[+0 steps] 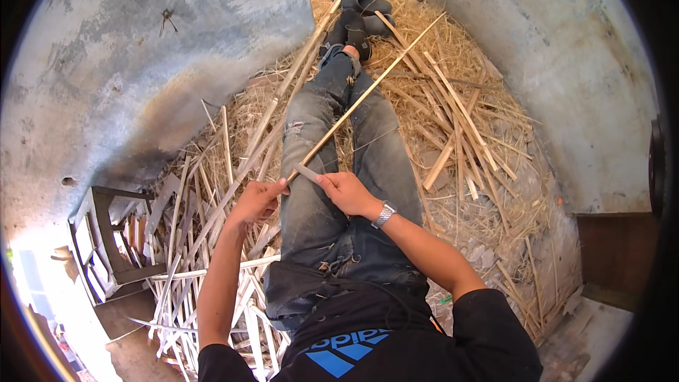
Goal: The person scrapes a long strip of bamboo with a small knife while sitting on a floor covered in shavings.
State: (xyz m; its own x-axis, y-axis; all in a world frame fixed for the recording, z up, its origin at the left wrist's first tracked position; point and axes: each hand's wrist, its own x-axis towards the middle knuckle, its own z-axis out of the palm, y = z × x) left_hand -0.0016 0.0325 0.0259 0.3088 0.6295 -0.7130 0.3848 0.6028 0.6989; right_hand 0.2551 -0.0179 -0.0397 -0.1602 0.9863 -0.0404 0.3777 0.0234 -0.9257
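Note:
My left hand point(260, 200) is closed in a pinch on the near end of a long thin bamboo strip point(361, 99). The strip slants away to the upper right, across my outstretched legs point(318, 127). Between the fingers of my right hand point(348, 194) is a short, flat grey blade point(307, 172), laid across the strip just beyond my left fingertips. Its handle, if it has one, is hidden by the hand. A silver watch point(384, 214) circles my right wrist.
Bamboo strips point(453, 113) lie scattered over shavings point(523, 170) on the right. More strips point(205, 233) pile up at my left, beside a dark metal frame point(117, 240). Stained grey walls point(177, 49) rise on both sides. My feet point(346, 32) are crossed at the far end.

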